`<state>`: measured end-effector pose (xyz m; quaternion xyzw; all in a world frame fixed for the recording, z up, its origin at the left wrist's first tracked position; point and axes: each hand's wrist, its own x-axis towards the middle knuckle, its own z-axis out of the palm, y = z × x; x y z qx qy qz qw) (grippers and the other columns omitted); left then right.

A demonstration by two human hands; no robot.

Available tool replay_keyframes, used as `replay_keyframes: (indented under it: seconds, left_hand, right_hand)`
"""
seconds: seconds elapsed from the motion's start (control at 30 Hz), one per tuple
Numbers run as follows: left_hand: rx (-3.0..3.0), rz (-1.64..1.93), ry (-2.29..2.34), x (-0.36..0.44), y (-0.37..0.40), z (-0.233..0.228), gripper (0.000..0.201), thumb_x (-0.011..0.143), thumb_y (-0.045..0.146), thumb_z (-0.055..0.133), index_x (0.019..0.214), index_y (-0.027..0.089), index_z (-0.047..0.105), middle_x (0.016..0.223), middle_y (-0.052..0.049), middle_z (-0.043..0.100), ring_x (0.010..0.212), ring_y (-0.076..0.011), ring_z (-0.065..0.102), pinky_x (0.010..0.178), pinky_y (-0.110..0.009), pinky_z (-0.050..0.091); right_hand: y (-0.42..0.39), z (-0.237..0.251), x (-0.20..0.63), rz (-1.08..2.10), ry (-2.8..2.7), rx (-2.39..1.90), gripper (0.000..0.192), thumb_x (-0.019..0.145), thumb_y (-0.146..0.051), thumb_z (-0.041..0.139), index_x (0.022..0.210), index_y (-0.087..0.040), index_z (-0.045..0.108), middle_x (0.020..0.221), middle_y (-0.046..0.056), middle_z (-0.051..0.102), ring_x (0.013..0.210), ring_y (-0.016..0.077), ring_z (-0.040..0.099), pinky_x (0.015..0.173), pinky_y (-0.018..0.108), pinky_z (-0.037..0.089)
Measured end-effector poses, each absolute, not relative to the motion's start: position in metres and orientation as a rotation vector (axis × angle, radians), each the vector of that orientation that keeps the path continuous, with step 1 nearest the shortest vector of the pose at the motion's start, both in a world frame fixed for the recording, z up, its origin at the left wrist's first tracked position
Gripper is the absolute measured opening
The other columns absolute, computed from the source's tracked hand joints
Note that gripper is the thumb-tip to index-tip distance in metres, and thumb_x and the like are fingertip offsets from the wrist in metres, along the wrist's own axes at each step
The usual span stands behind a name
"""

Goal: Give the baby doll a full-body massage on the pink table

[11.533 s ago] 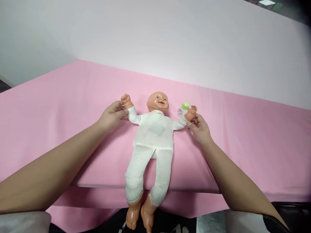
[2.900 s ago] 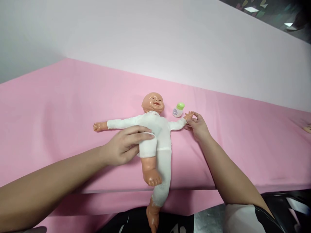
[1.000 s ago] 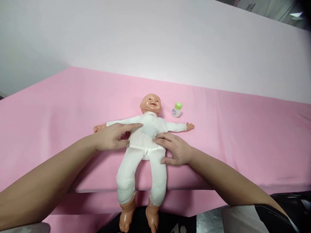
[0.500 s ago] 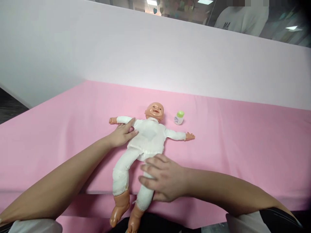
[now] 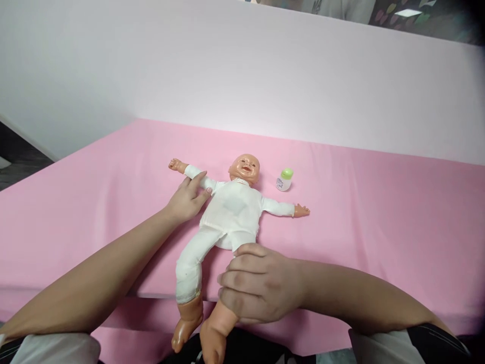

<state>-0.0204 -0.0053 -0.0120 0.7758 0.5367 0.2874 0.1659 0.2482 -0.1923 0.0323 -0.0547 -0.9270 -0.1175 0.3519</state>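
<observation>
A baby doll (image 5: 231, 207) in white cloth lies on its back, head away from me, arms spread. My left hand (image 5: 187, 198) rests against its upper arm on the left, fingers stretched out along the sleeve and thumb near the armpit. Around the doll's right-side leg, my right hand (image 5: 261, 283) is closed, covering the knee and shin. Below that hand, the bare plastic foot (image 5: 217, 328) hangs past the table edge beside the other foot (image 5: 187, 323). A small bottle with a green cap (image 5: 284, 180) stands near the doll's head.
Pink cloth (image 5: 397, 222) covers the table under the doll. A white panel (image 5: 265, 76) rises behind it. Beyond the panel's top, part of a person's light shirt (image 5: 333, 7) shows. Dark floor (image 5: 18, 156) lies at the far left.
My right hand has closed round the doll's leg, and more bare plastic shows above that foot. My left hand has shifted up along the doll's arm, which now points further upward.
</observation>
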Motion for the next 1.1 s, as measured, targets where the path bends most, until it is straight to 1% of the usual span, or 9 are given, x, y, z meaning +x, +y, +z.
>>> replay_keyframes:
  seconds: [0.13,0.27,0.37,0.57,0.67,0.77,0.9,1.0,1.1]
  left_hand:
    - [2.385,0.97,1.35,-0.019,-0.016,-0.009,0.076,0.109,0.064,0.048,0.171,0.021,0.045,0.165,-0.021,0.046,0.156,-0.0425,0.046,0.127,-0.064,0.043]
    - [2.606,0.968,1.208,-0.016,-0.024,-0.004,0.065,0.109,0.057,0.052,0.163,0.022,0.058,0.162,-0.019,0.051,0.155,-0.042,0.047,0.128,-0.063,0.043]
    - [2.771,0.9,1.036,-0.011,-0.028,0.0,0.056,0.109,0.054,0.055,0.153,0.023,0.069,0.168,-0.017,0.049,0.162,-0.0415,0.039,0.135,-0.064,0.033]
    - [2.855,0.644,0.801,-0.005,-0.032,0.0,0.053,0.111,0.052,0.051,0.154,0.026,0.068,0.178,-0.01,0.044,0.169,-0.0353,0.031,0.141,-0.06,0.023]
    - [2.813,0.713,0.838,-0.006,-0.031,-0.006,0.055,0.11,0.055,0.053,0.153,0.025,0.07,0.176,-0.012,0.044,0.167,-0.0371,0.034,0.14,-0.061,0.025]
    - [2.703,0.83,0.917,-0.008,-0.028,-0.009,0.056,0.108,0.058,0.053,0.152,0.027,0.07,0.171,-0.013,0.049,0.16,-0.0373,0.045,0.134,-0.058,0.037]
    - [2.445,0.975,1.154,-0.013,-0.022,-0.003,0.06,0.109,0.058,0.049,0.156,0.025,0.065,0.156,-0.014,0.059,0.145,-0.0339,0.059,0.127,-0.054,0.046]
    - [2.188,1.062,1.449,-0.022,-0.011,-0.003,0.061,0.108,0.057,0.048,0.159,0.025,0.061,0.153,-0.014,0.064,0.144,-0.0362,0.059,0.125,-0.059,0.047]
    - [1.988,1.043,1.62,-0.035,0.007,-0.016,0.064,0.106,0.058,0.053,0.164,0.029,0.054,0.15,-0.015,0.067,0.141,-0.0391,0.062,0.119,-0.063,0.05]
  right_hand:
    - [-0.183,0.053,0.269,-0.491,-2.34,-0.326,0.019,0.105,-0.032,0.065,0.112,-0.021,0.079,0.129,0.005,0.081,0.11,0.0218,0.069,0.086,0.038,0.056]
    - [-0.161,0.056,0.291,-0.688,-2.206,-0.492,0.024,0.102,-0.029,0.067,0.123,-0.023,0.077,0.136,0.004,0.081,0.101,0.0253,0.069,0.078,0.043,0.057]
    - [-0.139,0.046,0.303,-0.549,-2.2,-0.558,0.034,0.101,-0.025,0.067,0.134,-0.024,0.072,0.137,0.006,0.08,0.104,0.0283,0.072,0.083,0.046,0.063]
    - [-0.11,0.011,0.298,-0.146,-2.179,-0.671,0.053,0.093,-0.01,0.065,0.144,-0.026,0.065,0.137,0.009,0.08,0.123,0.0293,0.074,0.101,0.051,0.067]
    - [-0.111,0.004,0.292,-0.048,-2.164,-0.654,0.055,0.091,-0.021,0.075,0.145,-0.023,0.063,0.135,0.012,0.08,0.127,0.0316,0.073,0.107,0.055,0.064]
    - [-0.118,0.008,0.289,-0.009,-2.143,-0.65,0.061,0.087,-0.046,0.088,0.139,-0.023,0.065,0.134,0.014,0.08,0.124,0.0345,0.072,0.105,0.056,0.064]
    - [-0.136,0.021,0.283,0.035,-2.118,-0.586,0.063,0.085,-0.063,0.088,0.131,-0.025,0.067,0.127,0.012,0.082,0.121,0.0349,0.073,0.103,0.055,0.063]
    - [-0.155,0.029,0.271,0.16,-2.145,-0.412,0.057,0.086,-0.064,0.082,0.124,-0.024,0.066,0.117,0.009,0.083,0.113,0.0303,0.076,0.101,0.049,0.063]
    - [-0.174,0.027,0.254,0.364,-2.223,-0.246,0.049,0.087,-0.064,0.077,0.111,-0.023,0.065,0.101,0.005,0.082,0.095,0.0221,0.078,0.095,0.04,0.061]
